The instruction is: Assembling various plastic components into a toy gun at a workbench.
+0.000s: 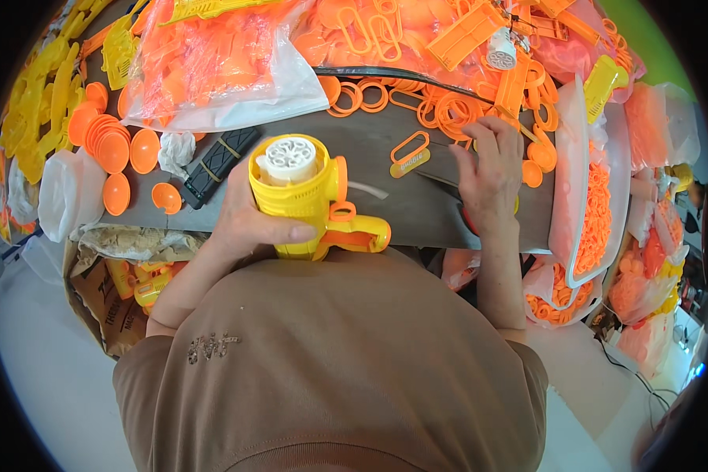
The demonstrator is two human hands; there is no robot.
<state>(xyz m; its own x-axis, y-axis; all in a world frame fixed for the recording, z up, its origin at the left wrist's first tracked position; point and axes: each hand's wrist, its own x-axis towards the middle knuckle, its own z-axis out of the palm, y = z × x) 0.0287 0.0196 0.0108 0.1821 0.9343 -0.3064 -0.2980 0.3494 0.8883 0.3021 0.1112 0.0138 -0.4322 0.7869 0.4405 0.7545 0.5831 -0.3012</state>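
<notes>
My left hand is wrapped round the body of a yellow toy bubble gun, close to my chest. Its open end faces up, showing a white round insert with several holes. An orange ring sits on its side, and the handle with an orange trigger points right. My right hand is over the right side of the table, fingers bent and thumb apart, near a pile of orange rings. I see nothing in its grasp. Beside its thumb lie a yellow label plate and an orange oval frame.
Across the grey table are orange cups, a black slotted strip and a clear bag of orange parts. A white bin of small orange rings stands right. A paper sack with yellow toy bodies is lower left.
</notes>
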